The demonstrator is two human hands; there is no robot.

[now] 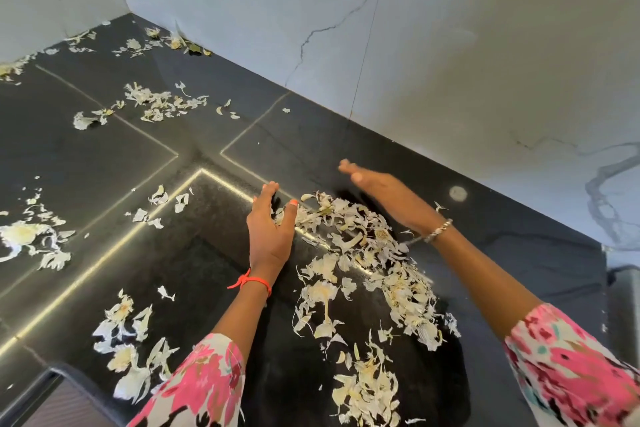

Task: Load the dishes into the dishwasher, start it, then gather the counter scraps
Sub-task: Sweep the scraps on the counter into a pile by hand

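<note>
White papery garlic peel scraps lie scattered over a black stone counter. The largest pile of scraps lies in the middle, between my two hands. My left hand rests flat on the counter at the pile's left edge, fingers straight, thumb touching the peels. My right hand stands on its edge at the pile's far right side, fingers straight and a little blurred. Neither hand holds anything.
Smaller scrap patches lie at the far corner, at mid left, at the left edge and near the front. A marble backsplash bounds the counter behind and at the left. A grey object shows at the right edge.
</note>
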